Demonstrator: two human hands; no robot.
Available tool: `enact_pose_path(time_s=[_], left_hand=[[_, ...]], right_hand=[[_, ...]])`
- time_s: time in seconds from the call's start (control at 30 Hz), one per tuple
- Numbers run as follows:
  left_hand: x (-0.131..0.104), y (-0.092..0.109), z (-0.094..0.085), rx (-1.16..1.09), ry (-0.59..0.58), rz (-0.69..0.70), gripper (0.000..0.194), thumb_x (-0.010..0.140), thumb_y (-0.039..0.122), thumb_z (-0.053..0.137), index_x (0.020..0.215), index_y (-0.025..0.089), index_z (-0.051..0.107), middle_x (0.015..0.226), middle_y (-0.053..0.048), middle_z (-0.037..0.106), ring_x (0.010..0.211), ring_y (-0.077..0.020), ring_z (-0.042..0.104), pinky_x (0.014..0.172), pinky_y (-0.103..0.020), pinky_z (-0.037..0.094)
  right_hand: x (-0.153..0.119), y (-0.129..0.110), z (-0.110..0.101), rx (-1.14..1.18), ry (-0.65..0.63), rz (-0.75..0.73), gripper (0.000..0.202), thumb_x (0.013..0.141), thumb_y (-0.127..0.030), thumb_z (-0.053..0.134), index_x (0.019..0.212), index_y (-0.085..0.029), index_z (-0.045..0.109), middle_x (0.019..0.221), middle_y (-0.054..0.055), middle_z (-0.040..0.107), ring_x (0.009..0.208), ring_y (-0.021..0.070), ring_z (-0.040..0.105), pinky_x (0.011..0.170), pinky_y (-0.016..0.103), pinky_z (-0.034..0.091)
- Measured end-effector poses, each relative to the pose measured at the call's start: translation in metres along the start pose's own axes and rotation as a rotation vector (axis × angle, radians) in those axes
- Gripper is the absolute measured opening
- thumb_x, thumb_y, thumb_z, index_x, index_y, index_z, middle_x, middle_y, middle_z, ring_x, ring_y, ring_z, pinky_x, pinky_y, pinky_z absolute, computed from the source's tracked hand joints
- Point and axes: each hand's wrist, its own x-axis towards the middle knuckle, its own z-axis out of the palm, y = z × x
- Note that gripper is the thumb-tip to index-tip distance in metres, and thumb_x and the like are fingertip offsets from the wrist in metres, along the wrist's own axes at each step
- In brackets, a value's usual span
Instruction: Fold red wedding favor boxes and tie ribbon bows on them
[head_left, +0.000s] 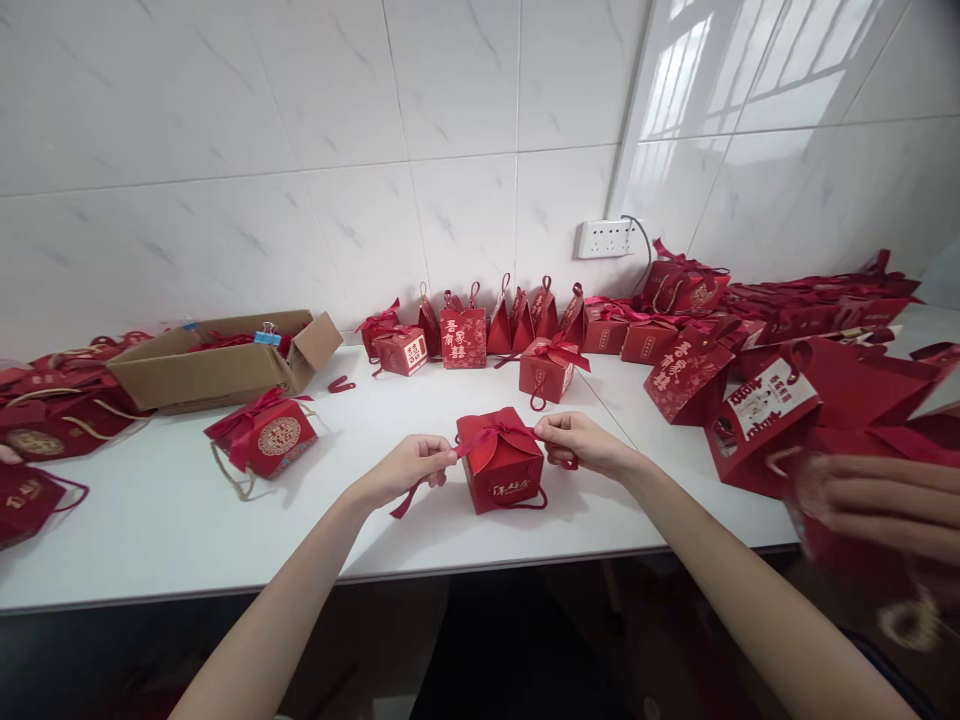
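A red gift box (504, 478) with gold lettering stands upright near the table's front edge, between my hands. Across its folded top runs a dark red ribbon (491, 432), crossed or knotted at the middle. My left hand (422, 460) pinches one end of the ribbon, its tail hanging below the fingers. On the other side my right hand (576, 443) pinches the opposite end close to the box's corner. Both ends are drawn out sideways. A dark red cord handle (531, 504) lies at the box's lower right.
Behind stand finished-looking red boxes (463, 338) along the tiled wall. A cardboard box (202, 372) and a round-medallion gift box (270, 437) sit to the left. Many red boxes (765, 410) crowd the right, where another person's blurred hand (892, 505) reaches in. A power strip (606, 238) hangs on the wall.
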Motion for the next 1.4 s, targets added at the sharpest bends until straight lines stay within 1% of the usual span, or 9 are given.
enact_pose_path(time_s=[0.1, 0.37, 0.73, 0.93, 1.03, 1.1, 1.17, 1.27, 1.4], left_hand=[[-0.003, -0.003, -0.005, 0.019, 0.000, 0.005, 0.038, 0.071, 0.053, 0.067, 0.064, 0.018, 0.052, 0.047, 0.006, 0.045, 0.053, -0.0104, 0.047, 0.059, -0.024, 0.036], [-0.007, -0.011, -0.010, 0.012, 0.041, 0.046, 0.041, 0.073, 0.056, 0.062, 0.064, 0.020, 0.046, 0.048, 0.006, 0.044, 0.052, -0.0105, 0.044, 0.063, -0.027, 0.039], [-0.012, -0.019, -0.018, -0.008, 0.007, 0.051, 0.043, 0.075, 0.056, 0.062, 0.062, 0.020, 0.042, 0.043, 0.008, 0.040, 0.052, -0.0110, 0.048, 0.066, -0.028, 0.042], [-0.010, -0.027, -0.028, 0.066, -0.041, 0.030, 0.051, 0.067, 0.064, 0.064, 0.058, 0.021, 0.040, 0.042, 0.006, 0.040, 0.056, -0.0143, 0.052, 0.060, -0.027, 0.039], [-0.009, -0.019, -0.030, 0.090, -0.101, -0.007, 0.049, 0.068, 0.062, 0.064, 0.057, 0.020, 0.042, 0.042, 0.007, 0.041, 0.050, -0.0116, 0.047, 0.062, -0.027, 0.041], [-0.009, -0.005, -0.030, 0.125, -0.179, -0.045, 0.043, 0.071, 0.057, 0.065, 0.060, 0.018, 0.050, 0.049, 0.004, 0.051, 0.053, -0.0111, 0.049, 0.064, -0.027, 0.042], [-0.008, 0.011, -0.028, 0.169, -0.284, -0.079, 0.037, 0.073, 0.053, 0.065, 0.070, 0.016, 0.060, 0.069, -0.002, 0.064, 0.067, -0.0140, 0.057, 0.069, -0.027, 0.044], [-0.004, 0.032, -0.021, 0.156, -0.410, -0.092, 0.042, 0.077, 0.058, 0.059, 0.079, 0.016, 0.063, 0.090, -0.006, 0.067, 0.088, -0.0191, 0.061, 0.081, -0.030, 0.046], [0.005, 0.046, -0.007, 0.116, -0.351, -0.071, 0.035, 0.079, 0.051, 0.060, 0.073, 0.016, 0.057, 0.077, -0.003, 0.066, 0.076, -0.0150, 0.062, 0.074, -0.029, 0.046]], right_hand=[[0.001, 0.003, -0.002, 0.018, -0.009, -0.012, 0.049, 0.067, -0.058, 0.070, 0.060, -0.017, 0.045, 0.047, -0.011, 0.025, 0.044, 0.0038, 0.020, 0.046, 0.022, 0.018], [0.002, 0.008, -0.014, 0.013, -0.033, -0.026, 0.045, 0.068, -0.055, 0.070, 0.063, -0.016, 0.050, 0.048, -0.010, 0.029, 0.045, 0.0044, 0.023, 0.048, 0.023, 0.019], [-0.001, -0.028, -0.026, -0.329, 0.043, 0.004, 0.041, 0.069, -0.055, 0.066, 0.065, -0.015, 0.056, 0.053, -0.007, 0.035, 0.050, 0.0065, 0.029, 0.047, 0.022, 0.022], [0.000, -0.019, -0.025, -0.391, -0.012, 0.029, 0.042, 0.067, -0.057, 0.066, 0.063, -0.017, 0.053, 0.056, -0.005, 0.036, 0.052, 0.0078, 0.032, 0.047, 0.023, 0.023], [-0.004, -0.015, -0.024, -0.396, 0.002, 0.041, 0.045, 0.066, -0.059, 0.066, 0.064, -0.017, 0.052, 0.059, -0.005, 0.036, 0.053, 0.0078, 0.031, 0.047, 0.023, 0.024], [-0.010, -0.018, -0.023, -0.406, -0.027, 0.055, 0.046, 0.069, -0.061, 0.063, 0.065, -0.016, 0.052, 0.060, -0.004, 0.037, 0.054, 0.0082, 0.031, 0.048, 0.023, 0.025], [-0.016, -0.027, -0.020, -0.431, -0.095, 0.064, 0.046, 0.073, -0.061, 0.058, 0.066, -0.016, 0.053, 0.059, -0.004, 0.037, 0.055, 0.0088, 0.032, 0.049, 0.024, 0.026], [-0.019, -0.043, -0.013, -0.473, -0.154, 0.027, 0.043, 0.077, -0.057, 0.057, 0.067, -0.015, 0.056, 0.059, -0.003, 0.038, 0.055, 0.0091, 0.032, 0.050, 0.024, 0.025], [-0.012, -0.051, 0.001, -0.440, -0.081, -0.162, 0.035, 0.080, -0.050, 0.057, 0.070, -0.016, 0.060, 0.067, -0.001, 0.049, 0.058, 0.0103, 0.038, 0.053, 0.025, 0.029]])
